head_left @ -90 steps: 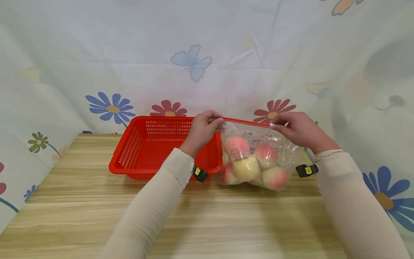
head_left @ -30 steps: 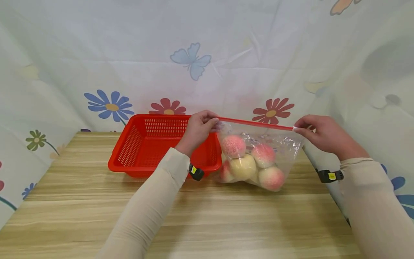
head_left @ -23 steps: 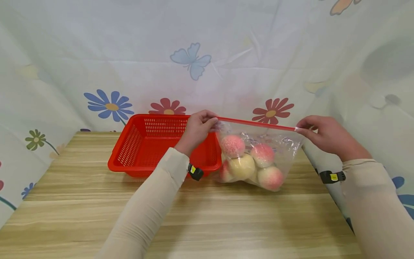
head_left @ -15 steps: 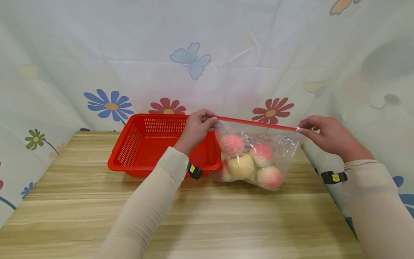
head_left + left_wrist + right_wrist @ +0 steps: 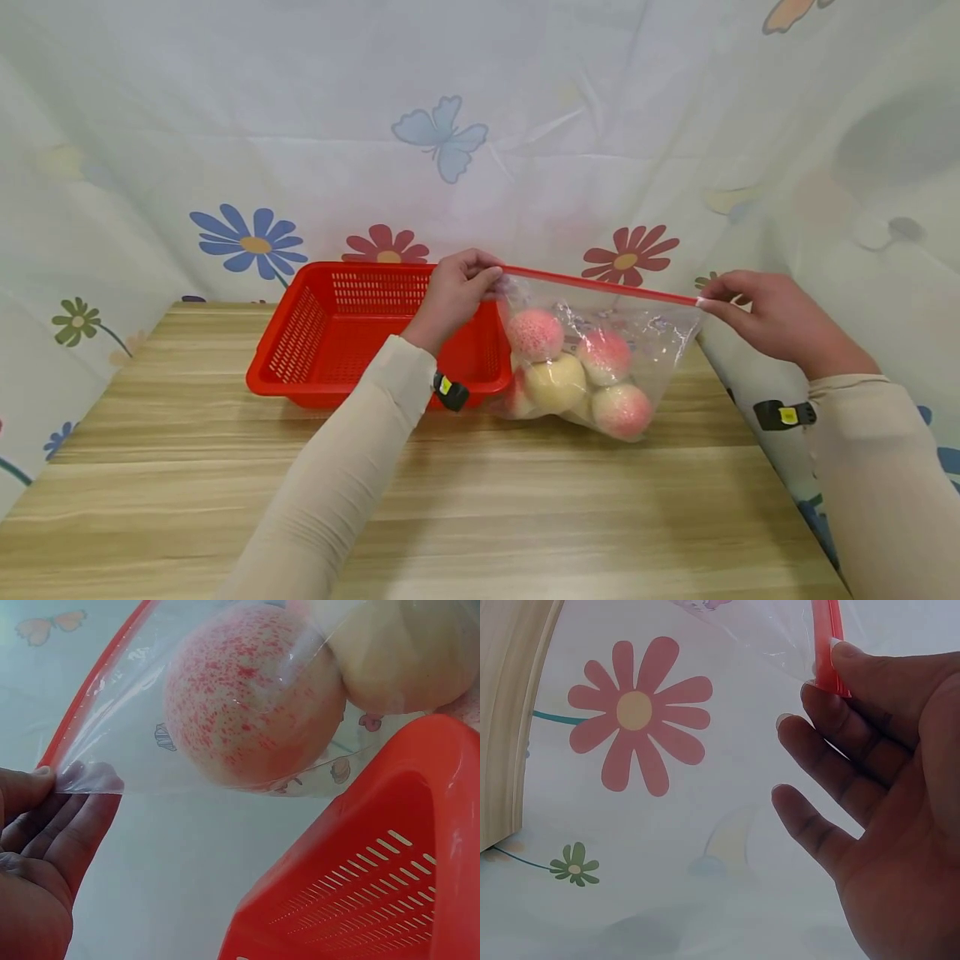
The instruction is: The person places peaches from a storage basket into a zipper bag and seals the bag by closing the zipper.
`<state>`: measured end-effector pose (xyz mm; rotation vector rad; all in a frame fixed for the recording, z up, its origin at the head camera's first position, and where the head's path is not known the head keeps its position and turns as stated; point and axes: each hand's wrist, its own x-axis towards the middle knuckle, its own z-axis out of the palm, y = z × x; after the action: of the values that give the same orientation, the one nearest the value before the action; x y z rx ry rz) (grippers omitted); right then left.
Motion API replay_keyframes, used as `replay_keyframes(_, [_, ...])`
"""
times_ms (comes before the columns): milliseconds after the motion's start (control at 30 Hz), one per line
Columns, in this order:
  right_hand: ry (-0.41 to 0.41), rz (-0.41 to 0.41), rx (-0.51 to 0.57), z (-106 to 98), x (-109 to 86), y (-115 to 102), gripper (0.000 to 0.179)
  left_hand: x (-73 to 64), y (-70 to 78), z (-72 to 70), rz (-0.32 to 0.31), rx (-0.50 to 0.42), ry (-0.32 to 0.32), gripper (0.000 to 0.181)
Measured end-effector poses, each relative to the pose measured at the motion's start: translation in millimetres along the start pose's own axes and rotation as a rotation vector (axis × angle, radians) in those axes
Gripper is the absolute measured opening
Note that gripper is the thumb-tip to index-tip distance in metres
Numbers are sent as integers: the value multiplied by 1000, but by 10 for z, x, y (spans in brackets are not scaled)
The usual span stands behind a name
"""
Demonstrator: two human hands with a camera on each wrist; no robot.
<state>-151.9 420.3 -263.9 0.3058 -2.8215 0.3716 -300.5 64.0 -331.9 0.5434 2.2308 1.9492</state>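
Observation:
A clear zip bag [image 5: 645, 333] with a red zip strip [image 5: 600, 283] along its top holds several peaches [image 5: 604, 357], pink and pale yellow. My left hand [image 5: 459, 296] pinches the left end of the strip between thumb and fingers, above the basket's right rim. At the strip's other end, my right hand [image 5: 772, 321] pinches the corner with thumb and index finger. The strip stretches taut between them, sloping slightly down to the right. In the right wrist view the other fingers [image 5: 810, 821] of that hand spread free of the bag.
A red plastic basket [image 5: 262, 375] with slotted walls stands left of the bag on a wood-grain table [image 5: 525, 517]. Behind and beside the table hangs a flowered curtain [image 5: 300, 100]. The table's right edge runs below my right wrist.
Over the three seconds my right hand has moved right along the red strip to the bag's far corner, more slowly of late. My left hand keeps its pinch and has shifted slightly left.

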Motion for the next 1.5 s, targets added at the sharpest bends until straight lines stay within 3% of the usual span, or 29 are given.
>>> replay_keyframes(300, [11, -8, -16, -6, -45, 14, 10, 90, 39, 28, 5, 32, -4, 16])
replay_keyframes(567, [32, -33, -38, 5, -174, -42, 10, 255, 74, 97, 15, 53, -17, 16])
replay_keyframes(733, [59, -66, -62, 5, -303, -142, 8, 361, 102, 176, 8, 31, -35, 17])
replay_keyframes(867, [59, -72, -18, 2, -412, -279, 11, 417, 126, 223, 6, 28, -52, 18])
replay_keyframes(1033, [-1, -94, 28, -11, -490, -459, 10, 458, 151, 260, 8, 39, -51, 18])
replay_keyframes(1267, [-83, -242, 160, 32, -535, -756, 14, 506, 203, 387, 54, 22, -54, 16])
replay_keyframes(1500, [-203, -337, 286, 149, -496, -1041, 13, 512, 267, 524, 99, 33, -61, 16])
